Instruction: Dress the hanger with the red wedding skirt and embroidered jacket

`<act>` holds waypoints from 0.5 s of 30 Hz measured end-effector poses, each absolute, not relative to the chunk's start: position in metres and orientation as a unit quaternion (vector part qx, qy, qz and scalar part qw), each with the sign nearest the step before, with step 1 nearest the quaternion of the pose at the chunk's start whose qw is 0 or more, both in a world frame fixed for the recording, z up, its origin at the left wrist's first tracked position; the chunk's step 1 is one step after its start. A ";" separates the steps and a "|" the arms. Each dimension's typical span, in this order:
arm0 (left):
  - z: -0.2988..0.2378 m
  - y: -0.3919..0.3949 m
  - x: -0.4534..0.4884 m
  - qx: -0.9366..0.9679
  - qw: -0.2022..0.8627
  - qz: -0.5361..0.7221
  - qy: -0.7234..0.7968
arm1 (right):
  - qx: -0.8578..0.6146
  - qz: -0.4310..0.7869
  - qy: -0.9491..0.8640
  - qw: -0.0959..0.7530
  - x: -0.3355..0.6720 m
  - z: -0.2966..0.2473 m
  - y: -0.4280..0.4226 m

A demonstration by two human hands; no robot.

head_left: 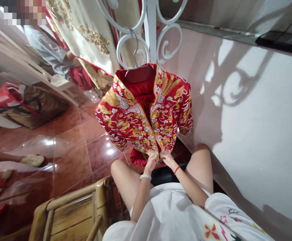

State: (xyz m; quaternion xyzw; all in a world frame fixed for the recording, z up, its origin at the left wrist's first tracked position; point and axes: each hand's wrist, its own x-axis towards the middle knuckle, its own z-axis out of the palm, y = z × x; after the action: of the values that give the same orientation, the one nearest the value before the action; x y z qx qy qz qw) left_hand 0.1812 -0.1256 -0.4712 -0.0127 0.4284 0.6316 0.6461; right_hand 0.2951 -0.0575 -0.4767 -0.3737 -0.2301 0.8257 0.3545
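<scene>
A red jacket (146,120) with gold and silver embroidery hangs in front of me on a hanger (136,50) hooked to white scrolled ironwork. Its two front edges meet low down and part toward the collar. My left hand (151,164), with a pale bangle at the wrist, pinches the bottom hem on the left side of the opening. On the other side, my right hand (169,161), wearing a red string bracelet, grips the hem close to the front edge. Both hands are closed on the cloth, almost touching. Red pleated fabric (137,157) shows below the hem.
A bamboo chair (71,211) stands at my lower left. White wall (256,134) runs along the right. Behind the jacket hangs a cream garment (90,33) with gold trim. A person in a grey sleeve (47,50) is at upper left, above a brown bag (40,107).
</scene>
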 end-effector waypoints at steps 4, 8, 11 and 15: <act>-0.470 -0.126 0.181 -0.013 0.644 0.632 0.430 | -0.407 0.814 -0.202 0.363 0.292 -0.473 -0.059; -0.468 -0.125 0.182 -0.018 0.643 0.632 0.432 | -0.426 0.807 -0.187 0.365 0.289 -0.470 -0.063; -0.467 -0.125 0.182 -0.025 0.638 0.633 0.438 | -0.437 0.799 -0.181 0.372 0.286 -0.469 -0.064; -0.467 -0.123 0.184 -0.036 0.628 0.634 0.450 | -0.458 0.782 -0.178 0.383 0.281 -0.471 -0.065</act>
State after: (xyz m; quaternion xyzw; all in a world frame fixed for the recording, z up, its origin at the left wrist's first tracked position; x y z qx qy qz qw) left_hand 0.1836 -0.1234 -0.4674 -0.0365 0.4503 0.6336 0.6281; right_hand 0.2811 -0.0653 -0.4707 -0.4584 -0.1777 0.7821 0.3829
